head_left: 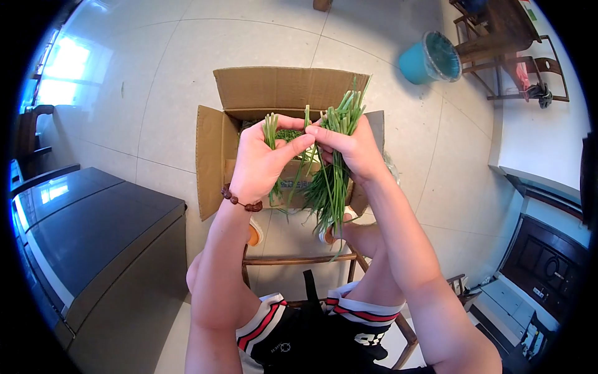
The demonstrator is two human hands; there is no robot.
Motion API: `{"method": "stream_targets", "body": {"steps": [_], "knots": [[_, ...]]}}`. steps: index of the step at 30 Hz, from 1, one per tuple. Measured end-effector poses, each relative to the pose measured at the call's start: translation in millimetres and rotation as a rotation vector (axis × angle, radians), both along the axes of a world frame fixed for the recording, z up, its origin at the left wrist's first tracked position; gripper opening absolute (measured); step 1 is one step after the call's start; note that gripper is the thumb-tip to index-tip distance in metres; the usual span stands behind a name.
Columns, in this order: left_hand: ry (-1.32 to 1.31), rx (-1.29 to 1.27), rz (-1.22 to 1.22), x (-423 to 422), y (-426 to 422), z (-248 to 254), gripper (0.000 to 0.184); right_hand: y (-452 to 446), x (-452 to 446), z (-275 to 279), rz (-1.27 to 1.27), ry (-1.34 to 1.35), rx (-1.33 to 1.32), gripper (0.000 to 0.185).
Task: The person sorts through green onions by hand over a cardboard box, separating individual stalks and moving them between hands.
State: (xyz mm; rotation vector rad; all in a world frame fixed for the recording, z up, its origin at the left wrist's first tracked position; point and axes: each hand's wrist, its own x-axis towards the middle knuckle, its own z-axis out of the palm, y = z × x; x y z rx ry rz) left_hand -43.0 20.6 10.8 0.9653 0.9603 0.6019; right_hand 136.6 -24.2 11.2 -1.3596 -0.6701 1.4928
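My left hand (258, 159), with a dark bead bracelet on the wrist, is closed around a small bunch of chives (270, 132). My right hand (355, 146) grips a thicker bunch of chives (333, 184), pale cut ends up and green leaves hanging down. Between the two hands the thumbs and fingertips meet at a few short stalks (307, 115); which hand pinches them I cannot tell. Below, an open cardboard box (268, 90) with its flaps spread stands on the floor. More greens (288, 134) show inside it, partly hidden by my hands.
A blue bucket (418, 64) with a plastic liner stands at the upper right, beside a wooden table (495, 28). To the left is a dark, glossy cabinet (118, 230). A wooden stool rail (299, 260) crosses in front of my legs, with my feet near the box.
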Motion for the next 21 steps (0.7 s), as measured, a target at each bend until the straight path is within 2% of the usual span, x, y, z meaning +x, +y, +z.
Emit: {"method": "stream_targets", "body": {"steps": [6,9,11,14,21], "knots": [[0.039,0.032,-0.021,-1.4,0.9,0.5,0.017,-0.4,2.5,2.5,0.009,-0.040,0.001,0.019],[0.105,0.117,-0.027,-0.5,-0.9,-1.8,0.013,-0.1,1.9,-0.1,0.002,-0.081,0.013,0.019],[0.186,0.275,0.011,1.7,-2.4,-6.6,0.013,-0.6,0.9,-1.5,0.000,-0.115,0.037,0.020],[0.109,0.386,0.058,3.2,-3.6,-20.1,0.015,0.5,1.2,-2.2,-0.010,-0.172,0.033,0.020],[0.070,0.313,0.059,3.4,-3.4,-12.4,0.020,1.2,3.0,-0.3,0.000,-0.175,0.045,0.021]]}}
